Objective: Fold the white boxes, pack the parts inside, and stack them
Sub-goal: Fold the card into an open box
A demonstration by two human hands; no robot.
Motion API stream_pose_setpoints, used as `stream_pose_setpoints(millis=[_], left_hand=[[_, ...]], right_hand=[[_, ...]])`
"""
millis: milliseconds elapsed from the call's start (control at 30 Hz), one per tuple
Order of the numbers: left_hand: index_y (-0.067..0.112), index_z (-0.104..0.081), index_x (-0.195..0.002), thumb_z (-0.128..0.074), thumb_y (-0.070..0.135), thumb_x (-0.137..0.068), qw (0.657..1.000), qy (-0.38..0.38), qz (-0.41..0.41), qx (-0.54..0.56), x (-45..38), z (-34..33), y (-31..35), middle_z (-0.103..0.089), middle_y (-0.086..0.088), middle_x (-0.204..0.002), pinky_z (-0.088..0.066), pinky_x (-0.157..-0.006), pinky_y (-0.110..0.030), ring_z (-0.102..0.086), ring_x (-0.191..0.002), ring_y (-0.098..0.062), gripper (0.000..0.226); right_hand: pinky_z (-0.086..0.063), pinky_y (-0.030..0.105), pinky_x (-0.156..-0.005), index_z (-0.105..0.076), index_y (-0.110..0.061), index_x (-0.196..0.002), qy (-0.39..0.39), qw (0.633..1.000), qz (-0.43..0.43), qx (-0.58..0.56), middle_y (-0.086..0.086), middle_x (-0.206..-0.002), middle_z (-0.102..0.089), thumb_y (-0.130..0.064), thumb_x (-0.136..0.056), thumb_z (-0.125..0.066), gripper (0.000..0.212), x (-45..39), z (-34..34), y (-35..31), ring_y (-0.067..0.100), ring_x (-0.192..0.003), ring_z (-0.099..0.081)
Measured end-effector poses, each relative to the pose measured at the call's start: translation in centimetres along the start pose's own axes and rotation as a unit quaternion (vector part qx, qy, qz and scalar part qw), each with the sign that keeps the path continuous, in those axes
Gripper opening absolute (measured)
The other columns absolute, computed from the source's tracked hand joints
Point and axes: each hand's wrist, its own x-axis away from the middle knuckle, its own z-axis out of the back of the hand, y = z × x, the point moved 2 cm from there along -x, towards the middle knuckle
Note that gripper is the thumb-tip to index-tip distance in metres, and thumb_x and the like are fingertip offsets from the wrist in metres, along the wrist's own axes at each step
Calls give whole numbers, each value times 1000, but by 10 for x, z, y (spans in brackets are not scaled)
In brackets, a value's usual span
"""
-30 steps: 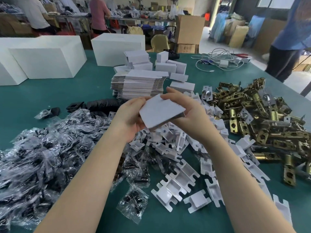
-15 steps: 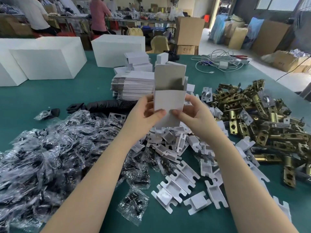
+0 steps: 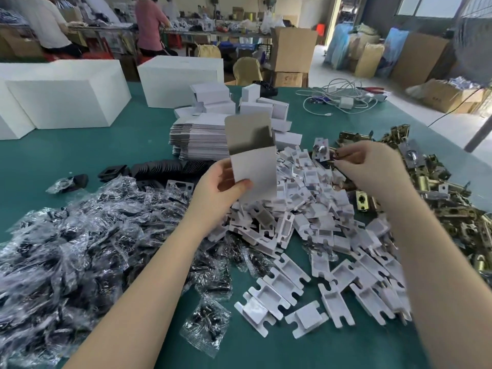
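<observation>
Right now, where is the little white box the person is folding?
In the head view, the white box is up in the middle, held in the left hand, above the pile of white plastic trays and in front of the stack of flat boxes.

Bare table (image 3: 111, 153) beyond parts heaps (image 3: 314, 209)

Bright workshop, cardboard cartons (image 3: 294, 49) beyond the green table (image 3: 80, 158), daylight from a doorway (image 3: 334, 20).

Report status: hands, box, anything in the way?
Left hand holds the opened white box upright, flap up. Right hand reaching into the brass latch pile, fingers curled at a part. Nothing blocking.
</observation>
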Motion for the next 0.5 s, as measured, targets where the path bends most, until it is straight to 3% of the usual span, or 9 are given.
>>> stream_pose_setpoints(millis=[100,200,267,367,433,500], left_hand=[[21,-53,-126,-72,13,-88,999,5,-11,44,1,-8,9,-70,15,-108,-51,-76,-9,-66,-97,5,42],[30,-54,-116,-73,9,-86,998,-20,-13,61,6,-22,7,-70,14,-107,-50,-76,-9,-66,-97,6,42],[37,-54,-111,-74,9,-85,998,-39,-17,38,12,-31,2,-68,17,-107,-49,-75,-7,-64,-95,10,43],[39,-56,-109,-75,5,-84,998,-41,-12,47,14,-35,-6,-71,22,-98,-49,-75,-7,-64,-94,10,45],[39,-56,-110,-75,6,-85,998,-42,-9,51,13,-34,-8,-71,27,-99,-49,-76,-9,-65,-96,8,46],[39,-56,-110,-74,6,-85,997,-49,-9,57,13,-35,-8,-70,30,-100,-50,-76,-9,-65,-96,7,46]], right_hand=[[-58,41,-79,-73,-16,-96,-100,968,-55,223,3,-93,-72,-26,-90,-68,13,-8,15,26,18,-76,-64],[-50,33,-60,-62,-13,-73,-104,911,-87,389,1,-70,-63,-39,-88,-69,31,4,2,41,18,-66,-60],[-41,31,-59,-50,-16,-67,-71,892,-82,440,0,-67,-54,-43,-90,-66,39,11,-12,48,19,-72,-54],[-35,32,-63,-50,-18,-70,-33,868,-70,490,1,-74,-49,-43,-92,-62,36,15,-23,49,22,-82,-47],[-33,32,-65,-63,-18,-90,-17,855,-61,514,4,-96,-58,-38,-92,-63,20,15,-29,46,23,-93,-51],[-34,32,-66,-64,-16,-108,-16,843,-69,533,6,-110,-60,-33,-94,-60,23,16,-33,44,24,-100,-54]])
